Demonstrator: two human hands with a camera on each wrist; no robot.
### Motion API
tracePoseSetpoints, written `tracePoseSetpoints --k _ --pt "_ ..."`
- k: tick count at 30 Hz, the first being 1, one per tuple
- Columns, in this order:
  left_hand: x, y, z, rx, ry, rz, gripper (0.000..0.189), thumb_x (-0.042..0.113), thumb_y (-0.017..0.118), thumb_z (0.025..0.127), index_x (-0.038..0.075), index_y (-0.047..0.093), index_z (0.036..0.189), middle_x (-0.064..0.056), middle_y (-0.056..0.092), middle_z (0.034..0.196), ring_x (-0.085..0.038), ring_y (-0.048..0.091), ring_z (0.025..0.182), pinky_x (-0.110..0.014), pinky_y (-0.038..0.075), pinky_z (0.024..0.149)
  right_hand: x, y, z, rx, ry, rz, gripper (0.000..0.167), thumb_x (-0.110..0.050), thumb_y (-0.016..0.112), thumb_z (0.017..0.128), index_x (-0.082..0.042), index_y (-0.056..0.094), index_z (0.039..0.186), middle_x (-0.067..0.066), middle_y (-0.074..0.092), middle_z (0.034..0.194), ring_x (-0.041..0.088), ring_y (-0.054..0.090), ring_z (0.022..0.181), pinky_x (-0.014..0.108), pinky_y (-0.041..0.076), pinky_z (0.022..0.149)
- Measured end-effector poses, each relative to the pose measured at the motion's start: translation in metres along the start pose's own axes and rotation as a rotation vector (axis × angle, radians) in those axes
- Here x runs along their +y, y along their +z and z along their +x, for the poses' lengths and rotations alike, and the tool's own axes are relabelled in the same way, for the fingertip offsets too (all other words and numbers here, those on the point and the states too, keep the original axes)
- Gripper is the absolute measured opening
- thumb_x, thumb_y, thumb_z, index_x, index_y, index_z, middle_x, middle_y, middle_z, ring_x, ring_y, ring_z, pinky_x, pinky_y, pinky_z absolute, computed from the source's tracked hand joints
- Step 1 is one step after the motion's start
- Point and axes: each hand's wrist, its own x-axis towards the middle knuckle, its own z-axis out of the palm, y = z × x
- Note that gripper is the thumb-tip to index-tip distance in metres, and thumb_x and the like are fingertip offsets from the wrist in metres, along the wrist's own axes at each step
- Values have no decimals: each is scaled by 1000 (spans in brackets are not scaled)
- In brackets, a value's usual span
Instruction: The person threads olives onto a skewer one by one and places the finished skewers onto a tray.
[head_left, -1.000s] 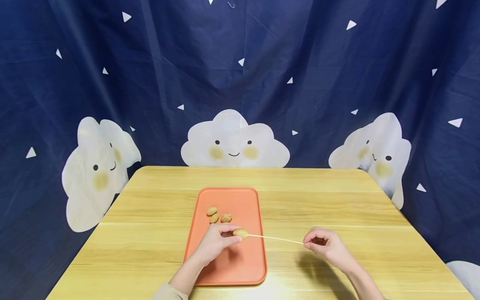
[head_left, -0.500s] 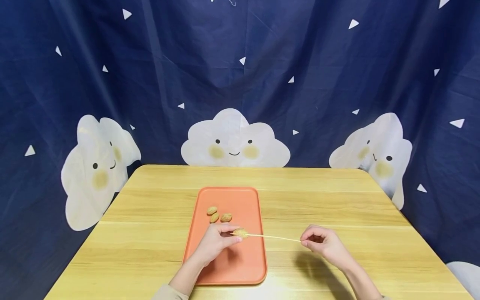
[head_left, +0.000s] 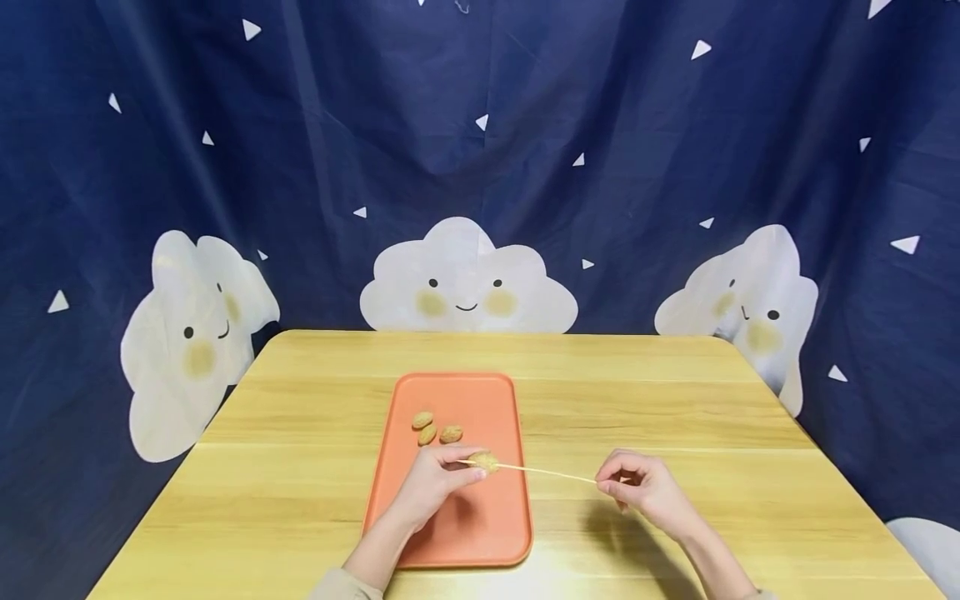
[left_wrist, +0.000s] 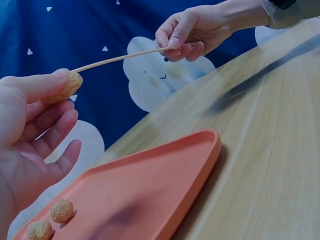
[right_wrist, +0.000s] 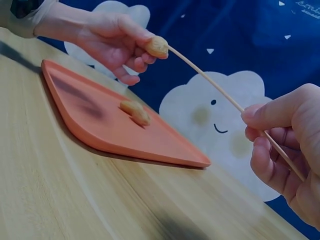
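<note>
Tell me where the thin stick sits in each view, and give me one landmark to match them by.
Head: low, just right of centre, the thin stick runs from the tan piece in the left hand to the right hand.
Left wrist: upper part, the stick slants up to the right.
Right wrist: the stick slopes from upper middle down to lower right.
Shared landmark: the orange tray.
</note>
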Motion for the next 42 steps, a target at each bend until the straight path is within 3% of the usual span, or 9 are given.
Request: tracePoseSetpoints --k 7,15,22,36,42 --pt "0 2 0 -6 29 1 36 -1 70 78 -16 60 109 -25 63 106 -9 64 83 -24 52 75 0 2 2 -12 -3 34 19 12 58 82 -5 64 87 4 57 80 5 49 53 29 44 38" --pt "1 3 -3 17 -22 2 37 2 72 77 -15 61 109 -24 62 108 -9 64 83 -22 52 74 -1 6 5 -19 13 18 13 8 60 83 -4 64 86 8 57 79 5 49 52 34 44 37" --pt "4 3 -1 27 -2 6 34 -1 71 77 -16 61 106 -24 64 105 -7 63 81 -22 52 74 -2 8 9 -21 13 24 11 7 60 84 -4 63 86 7 57 79 5 49 52 32 45 37" --pt "8 7 -5 60 -33 -16 36 -2 72 75 -16 61 107 -25 63 105 -10 64 83 -23 52 74 -4 12 12 -29 21 40 10 7 59 85 -2 63 85 6 56 80 5 51 58 31 46 37" --pt "9 7 -4 64 -30 -32 38 -1 73 74 -17 61 106 -26 63 104 -10 64 83 -22 52 74 -3 15 17 -38 11 39 7 8 58 85 2 62 85 11 57 80 6 50 53 30 47 38"
